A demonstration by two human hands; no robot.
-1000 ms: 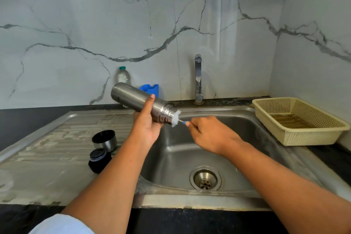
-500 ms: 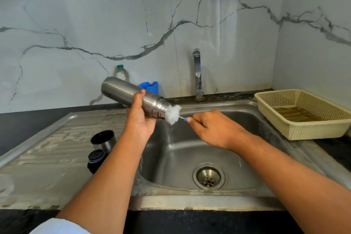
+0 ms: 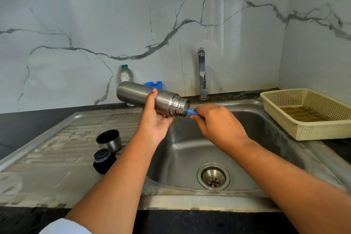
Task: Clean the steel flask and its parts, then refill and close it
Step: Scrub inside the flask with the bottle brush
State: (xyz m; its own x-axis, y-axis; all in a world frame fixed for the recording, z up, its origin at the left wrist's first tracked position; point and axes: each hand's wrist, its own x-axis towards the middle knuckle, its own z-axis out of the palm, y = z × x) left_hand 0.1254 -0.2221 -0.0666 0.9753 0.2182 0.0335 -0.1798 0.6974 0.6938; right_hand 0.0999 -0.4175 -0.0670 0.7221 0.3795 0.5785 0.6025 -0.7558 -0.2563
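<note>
Held in the air above the sink's (image 3: 187,150) back-left corner: flask (image 3: 136,94), gripped round its middle by the left hand (image 3: 155,121), palm underneath, thumb over the top. Just right of the flask's mouth, over the sink: right hand (image 3: 218,126), fingers curled, pinching a blue brush handle (image 3: 192,112). Only a short stub of handle on show between fingers and mouth, its front end inside the flask. Hands near each other, not touching.

Open basin below flask and hands, down to the drain (image 3: 213,176) at the sink's bottom. Tap (image 3: 201,74) behind the sink's back rim, beyond the flask's mouth and apart from it. Left of the sink, on the drainboard (image 3: 62,150): steel cup (image 3: 109,140), mouth up, and black stopper (image 3: 104,160) just in front of it, both lower than the flask and clear of the left forearm. Right of the sink, on the counter (image 3: 340,148): basket (image 3: 311,133), well apart from the right hand. Behind the sink's left part, by the wall: bottle (image 3: 125,73) and blue holder (image 3: 155,84), partly hidden by the flask.

Long axis close to level, running left to right across the sink's left rim. Base to the left, mouth to the right and dipped slightly toward the basin. Threaded neck bare, uncapped.
</note>
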